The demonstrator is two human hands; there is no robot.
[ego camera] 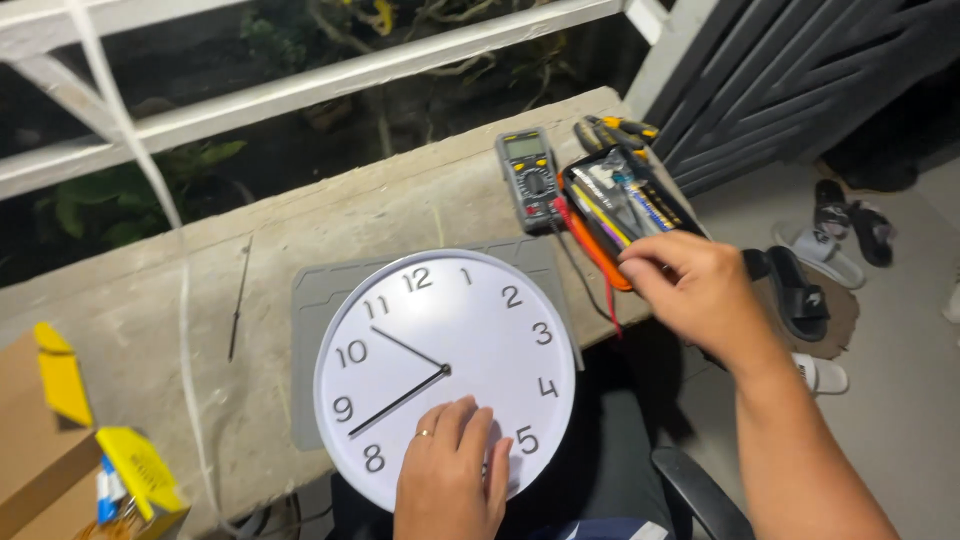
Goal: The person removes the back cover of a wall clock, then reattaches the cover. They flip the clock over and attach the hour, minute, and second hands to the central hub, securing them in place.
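Observation:
A round white wall clock (445,340) with black numerals and two black hands lies face up on a grey mat (325,285) on a concrete ledge. My left hand (455,470), a ring on one finger, rests flat on the clock's lower edge. My right hand (690,290) reaches to the right, its fingers curled at the near edge of an open black and orange tool case (620,205) holding several small tools. Whether those fingers grip anything is hidden.
A grey multimeter (527,175) with red and black leads lies beside the case, pliers (615,128) behind it. A thin dark rod (238,300) lies on the ledge. Cardboard box with yellow items (90,440) at left. Sandals (830,245) on the floor; chair armrest (700,490) below.

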